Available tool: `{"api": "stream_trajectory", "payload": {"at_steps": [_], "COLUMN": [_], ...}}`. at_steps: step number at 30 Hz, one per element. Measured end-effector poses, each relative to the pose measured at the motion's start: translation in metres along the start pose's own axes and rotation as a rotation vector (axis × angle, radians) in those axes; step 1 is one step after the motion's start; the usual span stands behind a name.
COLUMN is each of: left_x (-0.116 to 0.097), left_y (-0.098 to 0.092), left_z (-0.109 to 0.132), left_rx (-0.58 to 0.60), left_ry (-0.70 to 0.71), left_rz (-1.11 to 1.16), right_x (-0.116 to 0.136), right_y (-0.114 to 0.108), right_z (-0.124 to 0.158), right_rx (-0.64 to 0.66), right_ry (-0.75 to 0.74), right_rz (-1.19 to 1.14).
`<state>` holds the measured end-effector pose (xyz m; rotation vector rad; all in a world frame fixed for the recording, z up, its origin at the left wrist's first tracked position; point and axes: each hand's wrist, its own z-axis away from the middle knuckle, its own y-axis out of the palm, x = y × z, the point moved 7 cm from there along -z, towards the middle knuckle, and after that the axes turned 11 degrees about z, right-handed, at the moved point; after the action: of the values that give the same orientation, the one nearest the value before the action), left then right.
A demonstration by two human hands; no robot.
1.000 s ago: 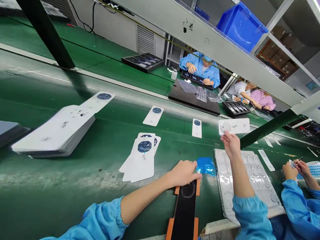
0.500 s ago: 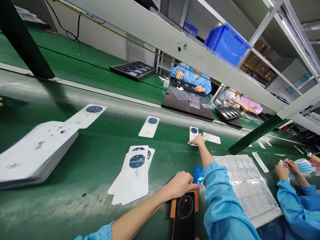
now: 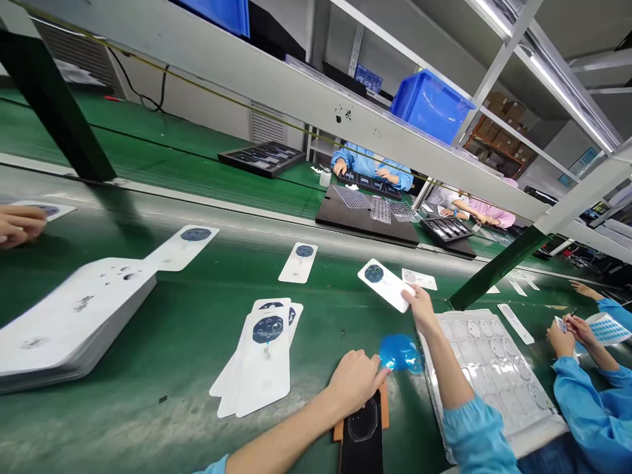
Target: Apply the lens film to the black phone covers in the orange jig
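Currently the long green workbench [image 3: 168, 342] fills much of my feed; on the right, beyond the right forearm, lies the clear moulded plastic tray [image 3: 498, 401], some pockets showing round outlines; at the left stands the thick stack of white, round-cornered cards [image 3: 74, 322], a white printed card [image 3: 180, 247] jutting past its far end; near the bottom centre the narrow black board [image 3: 362, 447] sits within the orange holder [image 3: 385, 405]; left of it, the fanned white cards with dark round prints [image 3: 264, 375] overlap, and farther back a single white card [image 3: 298, 263] lies flat.

Now the change: half a second ago the white card with a dark-blue round motif [image 3: 386, 286] lay flat under the right hand [image 3: 421, 306]; it is now raised and tilted, printed end up and to the left, with a white card bearing a pale ring [image 3: 419, 279] lying just behind; I take it that this pick-up is made and the card is free of the bench; a co-worker's hand [image 3: 20, 225] has also come in at the left edge.

As for fingers: the right ones pinch the raised card by its lower right end; the left hand [image 3: 353, 382] lies over the board's upper end, fingers bent, their tips beside the shiny blue translucent film [image 3: 401, 354]; whether they touch it, or grip the board, I cannot tell.
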<state>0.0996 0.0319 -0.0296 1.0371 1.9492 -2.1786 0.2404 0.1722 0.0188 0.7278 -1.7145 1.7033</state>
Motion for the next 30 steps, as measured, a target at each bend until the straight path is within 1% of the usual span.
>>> {"api": "stream_trajectory", "payload": {"at_steps": [2, 3, 5, 7, 8, 10, 13, 15, 18, 20, 23, 26, 28, 30], "left_x": [-0.001, 0.0, 0.002, 0.004, 0.004, 0.005, 0.005, 0.006, 0.012, 0.018, 0.028, 0.027, 0.017, -0.003], "left_y": [0.0, 0.001, 0.006, 0.013, 0.017, 0.022, 0.021, 0.015, -0.001, -0.012, -0.018, -0.018, -0.023, -0.035], "left_z": [-0.001, -0.002, -0.003, -0.003, -0.001, 0.003, 0.011, 0.011, -0.001, -0.014, -0.032, -0.041, -0.042, -0.04], "left_rx": [-0.005, 0.005, 0.04, 0.078, 0.094, 0.109, 0.123, 0.137, 0.147, 0.142, 0.124, 0.096, 0.049, -0.009], "left_ry": [0.02, 0.022, 0.011, -0.025, -0.052, -0.107, -0.147, -0.126, -0.074, -0.064, -0.077, -0.068, -0.039, 0.013], "left_rz": [-0.025, -0.021, -0.002, 0.02, 0.028, 0.035, 0.043, 0.063, 0.107, 0.132, 0.15, 0.147, 0.135, 0.196], "right_x": [-0.013, -0.02, -0.037, -0.055, -0.064, -0.084, -0.117, -0.137, -0.159, -0.166, -0.167, -0.157, -0.142, -0.12], "right_y": [-0.032, -0.049, -0.085, -0.116, -0.127, -0.139, -0.138, -0.133, -0.128, -0.128, -0.128, -0.125, -0.123, -0.121], "right_z": [0.038, 0.056, 0.092, 0.121, 0.133, 0.156, 0.187, 0.204, 0.222, 0.227, 0.227, 0.219, 0.213, 0.208], "right_rx": [0.006, 0.001, -0.056, -0.136, -0.17, -0.219, -0.248, -0.255, -0.237, -0.212, -0.185, -0.134, -0.077, -0.009], "right_ry": [-0.035, -0.048, -0.024, 0.023, 0.051, 0.114, 0.205, 0.254, 0.313, 0.326, 0.305, 0.25, 0.193, 0.112], "right_rz": [-0.108, -0.233, -0.388, -0.432, -0.444, -0.479, -0.549, -0.606, -0.691, -0.72, -0.731, -0.685, -0.599, -0.466]}}
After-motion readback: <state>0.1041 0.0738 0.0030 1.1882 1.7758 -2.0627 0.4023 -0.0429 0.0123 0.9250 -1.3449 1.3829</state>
